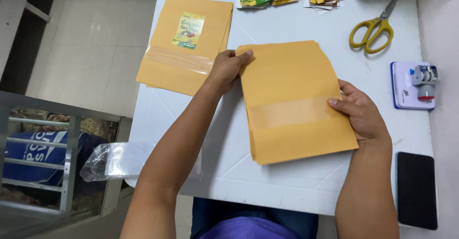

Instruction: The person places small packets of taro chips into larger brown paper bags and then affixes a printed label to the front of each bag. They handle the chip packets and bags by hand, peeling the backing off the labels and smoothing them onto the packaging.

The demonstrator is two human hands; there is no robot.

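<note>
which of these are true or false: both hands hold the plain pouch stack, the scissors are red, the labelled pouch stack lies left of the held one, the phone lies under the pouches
1. Both hands hold the plain pouch stack: true. The left hand grips the top left corner of the plain pouch stack and the right hand its right edge.
2. The scissors are red: false. The scissors have yellow handles.
3. The labelled pouch stack lies left of the held one: true.
4. The phone lies under the pouches: false. The black phone lies apart, by the table's right edge.

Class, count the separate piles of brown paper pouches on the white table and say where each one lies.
2. One pile of pouches is held between the left hand and right hand; the other pile, topped by a labelled pouch, lies at the table's left edge. Pouches within each pile are hidden.
</note>
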